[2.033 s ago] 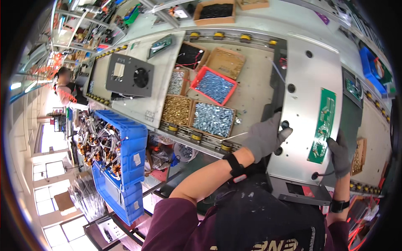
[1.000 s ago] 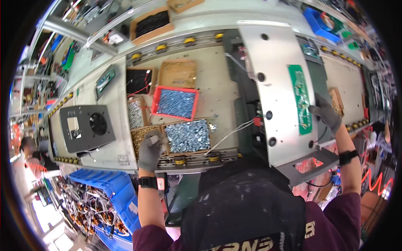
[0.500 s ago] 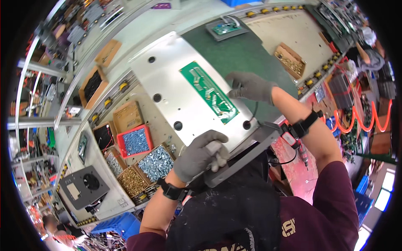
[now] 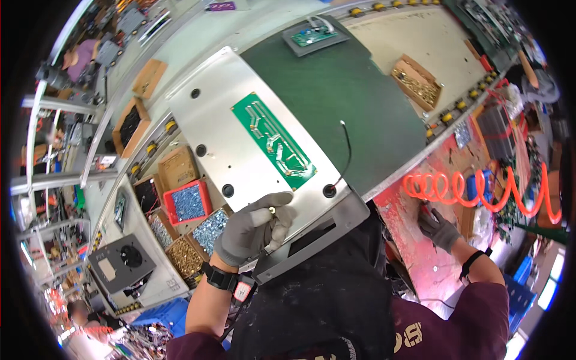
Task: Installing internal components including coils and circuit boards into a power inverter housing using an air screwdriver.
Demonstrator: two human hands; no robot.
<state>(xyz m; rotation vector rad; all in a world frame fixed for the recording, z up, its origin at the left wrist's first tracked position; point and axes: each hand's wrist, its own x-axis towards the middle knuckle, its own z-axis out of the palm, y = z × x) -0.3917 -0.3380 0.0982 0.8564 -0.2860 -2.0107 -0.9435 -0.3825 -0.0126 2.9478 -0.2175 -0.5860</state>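
A silver metal panel (image 4: 210, 120) lies before me with a long green circuit board (image 4: 270, 141) on its face. At the panel's near edge is a dark grey bracket (image 4: 324, 231). My left hand (image 4: 252, 231), in a grey glove, is closed over the near left of the panel, with a small brass-coloured screw (image 4: 272, 210) between its fingers. Off to the right, my gloved right hand (image 4: 439, 231) is wrapped round a driver tool (image 4: 426, 208), mostly hidden by the fingers. A short black cable (image 4: 348, 150) stands up from the panel's near right hole.
Boxes of silver screws (image 4: 210, 233) and brass screws (image 4: 184, 257) and a red tray (image 4: 204, 195) stand left. A grey fan cover (image 4: 108, 273) lies beyond them. An orange coiled hose (image 4: 456, 186) hangs over the red bench (image 4: 402, 240). A carton (image 4: 414, 60) sits far right.
My right hand has left the panel's right edge and moved right to the driver on the red bench. The panel and my left hand appear further left in view. The coiled hose has shifted left.
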